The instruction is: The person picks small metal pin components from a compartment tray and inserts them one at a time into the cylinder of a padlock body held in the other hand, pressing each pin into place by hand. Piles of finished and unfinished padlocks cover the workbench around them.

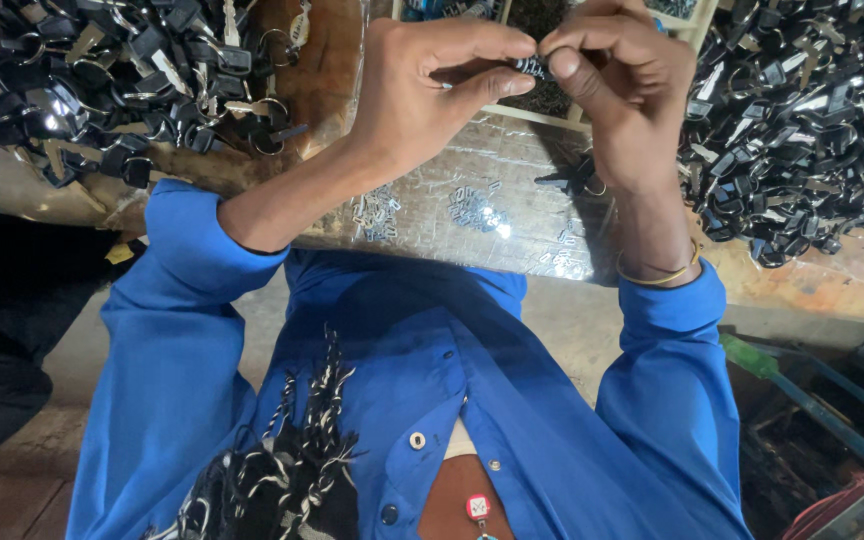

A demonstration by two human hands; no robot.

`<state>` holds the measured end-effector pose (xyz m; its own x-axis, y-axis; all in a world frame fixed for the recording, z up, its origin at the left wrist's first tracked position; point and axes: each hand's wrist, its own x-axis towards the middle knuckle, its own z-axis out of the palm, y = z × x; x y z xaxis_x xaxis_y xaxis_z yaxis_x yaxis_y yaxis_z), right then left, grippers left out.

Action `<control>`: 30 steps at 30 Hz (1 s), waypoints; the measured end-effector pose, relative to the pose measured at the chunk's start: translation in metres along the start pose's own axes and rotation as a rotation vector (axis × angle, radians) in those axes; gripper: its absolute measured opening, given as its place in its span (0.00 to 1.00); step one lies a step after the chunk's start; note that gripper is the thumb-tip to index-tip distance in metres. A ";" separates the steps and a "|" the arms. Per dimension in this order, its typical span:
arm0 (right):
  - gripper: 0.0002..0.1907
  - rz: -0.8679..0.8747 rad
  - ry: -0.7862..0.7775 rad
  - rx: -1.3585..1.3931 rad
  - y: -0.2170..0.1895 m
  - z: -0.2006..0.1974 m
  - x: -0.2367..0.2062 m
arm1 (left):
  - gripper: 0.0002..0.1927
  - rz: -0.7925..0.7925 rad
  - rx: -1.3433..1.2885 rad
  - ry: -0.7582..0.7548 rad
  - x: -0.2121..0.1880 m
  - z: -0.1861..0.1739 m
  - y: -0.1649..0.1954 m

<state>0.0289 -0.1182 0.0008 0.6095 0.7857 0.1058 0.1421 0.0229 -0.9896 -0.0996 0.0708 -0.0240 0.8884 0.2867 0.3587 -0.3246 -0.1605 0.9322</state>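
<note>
Desk [512,215] fills the upper half of the head view, its top covered in shiny plastic sheeting. Two big heaps of black key-ring pieces lie on it: one heap [102,80] at ten o'clock, the other heap [802,120] at two o'clock, both well apart from the middle. A shallow wooden tray [552,112] sits at twelve o'clock, mostly hidden behind the hands. Scatterings of tiny metal bits [472,208] lie on the plastic near the centre, and a lone black piece with a ring [574,180] rests just beside the right wrist.

Both hands meet at twelve o'clock above the tray. The left hand [422,95] is closed, thumb and forefinger pinching one end of a small black part [532,68]; the right hand [622,85] is closed on the other end, fingertips pressing in. The part is held in the air between them, off the desk.

By my reading, the step in hand is fitting or pressing this small part together. The next move seems to call for a steady two-sided pinch and close fingertip alignment, since the part is mostly hidden by the fingers.
</note>
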 end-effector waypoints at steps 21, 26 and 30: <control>0.06 0.088 0.058 0.307 0.014 -0.004 -0.004 | 0.07 -0.026 0.014 0.017 -0.001 0.001 -0.003; 0.05 0.107 -0.050 0.295 0.006 0.000 -0.002 | 0.06 -0.039 -0.001 0.016 -0.001 0.001 -0.001; 0.06 0.036 -0.050 -0.099 -0.014 0.005 0.005 | 0.07 -0.048 0.044 0.028 -0.001 0.001 -0.001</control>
<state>0.0256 -0.1114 0.0150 0.5762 0.8149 0.0624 0.1988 -0.0657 -0.9778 -0.1001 0.0691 -0.0252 0.8929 0.3213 0.3153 -0.2668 -0.1866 0.9455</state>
